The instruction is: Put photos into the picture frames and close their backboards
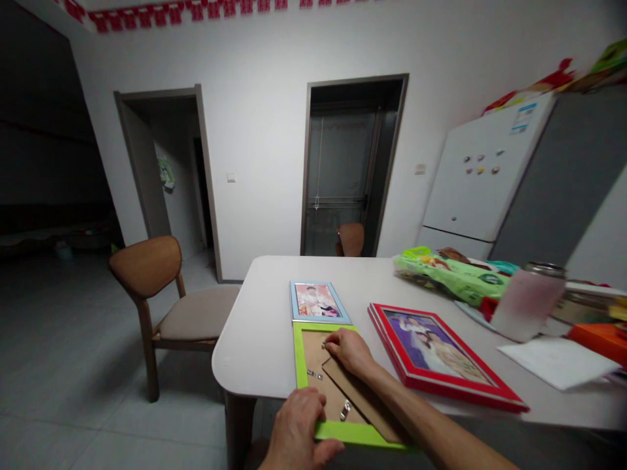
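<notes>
A lime-green picture frame [300,362] lies back side up at the table's near edge, its brown backing board [313,356] showing. My left hand [300,424] grips its lower left side, fingers over the edge and thumb low at the near side. With the fingertips pinched together, my right hand [350,351] is on a small metal clip [324,345] near the top of the backing. Two more metal pieces, a clip [314,375] and a hanger [345,410], sit on the board. A brown stand flap [365,398] lies partly under my right wrist and forearm.
A light-blue framed picture [316,301] touches the green frame's far edge. Stacked red frames [441,349] lie to the right. Beyond are a green plastic package [450,274], a pinkish jar [529,301] and white paper [561,361]. A wooden chair [147,267] stands left of the white table [259,313].
</notes>
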{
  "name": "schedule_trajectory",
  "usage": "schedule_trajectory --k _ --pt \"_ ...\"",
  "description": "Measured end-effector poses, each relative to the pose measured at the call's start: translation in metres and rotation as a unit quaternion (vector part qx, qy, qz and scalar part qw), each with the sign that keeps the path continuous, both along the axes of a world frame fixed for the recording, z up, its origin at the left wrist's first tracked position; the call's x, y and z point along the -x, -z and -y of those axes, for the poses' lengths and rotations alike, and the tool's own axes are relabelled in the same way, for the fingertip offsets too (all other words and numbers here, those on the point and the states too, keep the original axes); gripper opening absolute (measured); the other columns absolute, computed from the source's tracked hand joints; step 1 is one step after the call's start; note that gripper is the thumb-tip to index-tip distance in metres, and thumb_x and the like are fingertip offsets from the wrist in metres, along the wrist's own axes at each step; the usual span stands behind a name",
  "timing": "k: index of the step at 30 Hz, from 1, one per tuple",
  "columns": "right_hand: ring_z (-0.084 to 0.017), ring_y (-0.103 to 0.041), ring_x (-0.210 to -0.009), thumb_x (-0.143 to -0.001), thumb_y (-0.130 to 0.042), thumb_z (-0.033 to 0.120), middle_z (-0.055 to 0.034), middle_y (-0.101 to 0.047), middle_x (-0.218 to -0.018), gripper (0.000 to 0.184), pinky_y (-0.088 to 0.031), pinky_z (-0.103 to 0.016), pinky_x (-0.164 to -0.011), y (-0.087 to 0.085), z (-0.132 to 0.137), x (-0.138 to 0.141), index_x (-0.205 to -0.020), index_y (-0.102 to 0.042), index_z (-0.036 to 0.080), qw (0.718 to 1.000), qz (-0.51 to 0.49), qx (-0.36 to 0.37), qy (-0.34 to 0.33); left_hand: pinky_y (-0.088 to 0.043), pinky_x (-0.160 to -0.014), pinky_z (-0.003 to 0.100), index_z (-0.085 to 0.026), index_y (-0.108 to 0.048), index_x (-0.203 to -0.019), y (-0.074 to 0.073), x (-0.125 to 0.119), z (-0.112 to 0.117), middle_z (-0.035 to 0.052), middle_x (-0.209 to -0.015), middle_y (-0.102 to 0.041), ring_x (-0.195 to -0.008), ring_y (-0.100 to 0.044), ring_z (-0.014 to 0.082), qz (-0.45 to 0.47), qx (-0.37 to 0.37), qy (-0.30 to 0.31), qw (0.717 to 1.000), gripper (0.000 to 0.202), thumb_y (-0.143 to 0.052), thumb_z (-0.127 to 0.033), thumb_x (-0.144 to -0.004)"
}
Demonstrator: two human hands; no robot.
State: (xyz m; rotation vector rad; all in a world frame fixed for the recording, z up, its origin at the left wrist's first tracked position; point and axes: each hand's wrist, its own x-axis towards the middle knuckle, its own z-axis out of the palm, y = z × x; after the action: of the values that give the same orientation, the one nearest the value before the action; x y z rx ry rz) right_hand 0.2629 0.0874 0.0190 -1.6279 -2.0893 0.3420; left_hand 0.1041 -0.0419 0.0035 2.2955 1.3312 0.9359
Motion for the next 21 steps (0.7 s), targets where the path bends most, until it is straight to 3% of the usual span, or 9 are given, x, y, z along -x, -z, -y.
schedule_trajectory --k 8,11,15,18,21 --pt "-0.013 -0.056 -0.062 -0.07 -0.053 0.03 -0.0038 -0.065 -0.069 0.019 -0.036 -0.022 -0.054 0.007 -0.022 0.015 -0.071 -0.064 0.014 0.998 -0.004 0.052 0.038 -0.04 -0.079 0.034 -0.018 -0.051 -0.077 -0.001 0.0 0.002 0.0055 -0.092 -0.057 -0.089 -0.05 0.0224 -0.002 0.02 -0.008 1.0 0.035 -0.073 -0.019 -0.049" --pt "-0.014 -0.056 -0.074 -0.076 -0.049 0.033 -0.0044 -0.06 -0.087 0.025 -0.044 -0.027 -0.064 0.007 -0.036 0.016 -0.089 -0.058 0.013 0.995 -0.016 0.079 0.06 -0.04 -0.079 0.034 -0.016 -0.052 -0.075 -0.005 -0.003 0.005 0.0079 -0.092 -0.057 -0.089 -0.05 0.0233 -0.02 0.025 0.002 0.999 0.034 -0.073 -0.02 -0.049" --pt "-0.016 -0.052 -0.09 -0.08 -0.044 0.032 -0.0044 -0.051 -0.106 0.029 -0.045 -0.035 -0.075 0.006 -0.044 0.015 -0.104 -0.048 0.016 0.992 -0.046 0.082 0.078 -0.042 -0.077 0.034 -0.016 -0.052 -0.077 -0.009 -0.001 0.006 0.0082 -0.091 -0.058 -0.087 -0.052 0.023 -0.05 0.029 -0.004 0.998 0.035 -0.072 -0.017 -0.049" --pt "-0.015 -0.055 -0.073 -0.077 -0.047 0.035 -0.0051 -0.059 -0.083 0.027 -0.044 -0.028 -0.063 0.002 -0.038 0.013 -0.084 -0.057 0.011 0.992 -0.065 0.064 0.083 -0.042 -0.08 0.035 -0.017 -0.052 -0.081 -0.004 0.004 0.0 0.0072 -0.09 -0.06 -0.089 -0.053 0.0234 -0.074 0.002 0.008 0.997 0.038 -0.073 -0.023 -0.05" --pt "-0.013 -0.052 -0.055 -0.072 -0.049 0.039 -0.0036 -0.057 -0.056 0.031 -0.035 -0.023 -0.05 -0.005 -0.026 0.005 -0.059 -0.058 0.012 0.994 -0.088 0.028 0.062 -0.037 -0.089 0.042 -0.021 -0.051 -0.089 0.007 0.002 -0.008 0.0073 -0.103 -0.058 -0.099 -0.051 0.0244 -0.102 -0.051 0.038 0.993 0.033 -0.065 -0.033 -0.061"
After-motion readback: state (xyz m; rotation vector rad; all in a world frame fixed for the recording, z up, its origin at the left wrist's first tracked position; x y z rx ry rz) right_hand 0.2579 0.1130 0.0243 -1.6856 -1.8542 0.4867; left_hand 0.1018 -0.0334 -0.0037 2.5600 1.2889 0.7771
